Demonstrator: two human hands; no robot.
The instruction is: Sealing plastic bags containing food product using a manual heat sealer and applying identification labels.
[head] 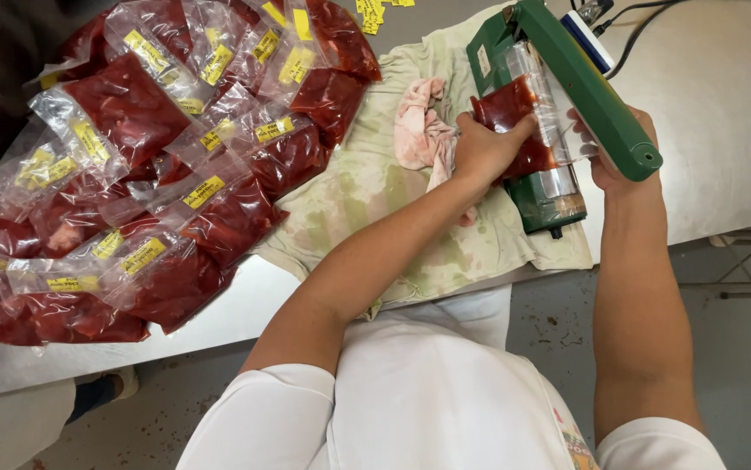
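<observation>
My left hand [482, 148] grips a clear plastic pouch of dark red paste [515, 117] and holds it across the base of a green heat sealer [543, 196]. The pouch's open clear end lies under the sealer's raised green arm [589, 83]. My right hand [612, 170] is mostly hidden beneath that arm, its fingers on the pouch's clear end. The sealer stands on a stained pale green cloth [375, 200].
Several sealed pouches of red paste with yellow labels [158, 165] are piled on the left of the steel table [724, 113]. A crumpled pink rag [423, 130] lies beside my left hand. Loose yellow labels [374, 10] lie at the far edge. A cable [645, 22] runs behind the sealer.
</observation>
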